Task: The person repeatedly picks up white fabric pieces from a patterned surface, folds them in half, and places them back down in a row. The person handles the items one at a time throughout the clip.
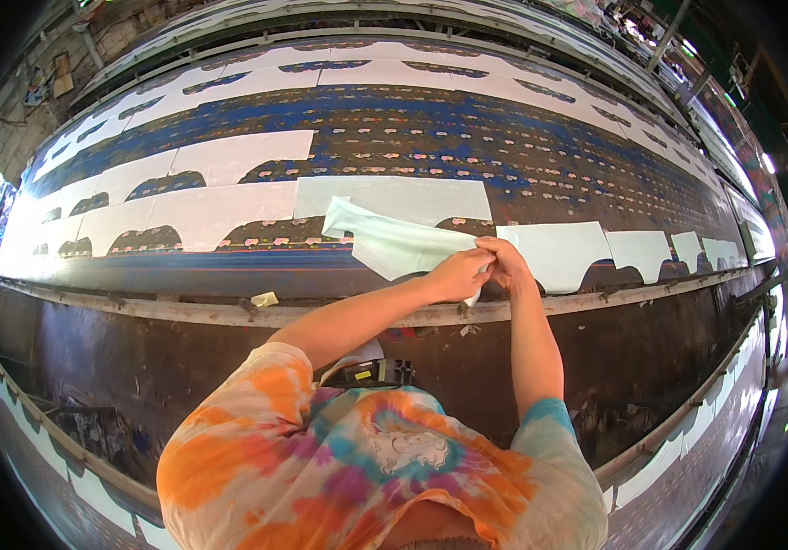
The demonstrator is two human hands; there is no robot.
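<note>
A pale mint cut fabric piece [403,240] is pinched at its right end by my left hand [461,275] and my right hand [507,263], which are close together with their fingers closed. The piece stretches leftward from my hands in loose folds, its far end bunched over a flat white fabric piece [394,199] on the long dark table [275,275]. A small corner hangs below my fingers near the table's front edge. Just right of my hands, another pale cut piece [550,252] with a curved notch lies flat. My fingertips partly hide each other.
Rows of white cut pieces [220,215] cover the left and far parts of the table, with small printed marks between them. A yellowish scrap [265,300] rests by the front rail [183,310]. Similar tables with pieces stand behind me and beyond. A dark aisle [119,348] runs below the rail.
</note>
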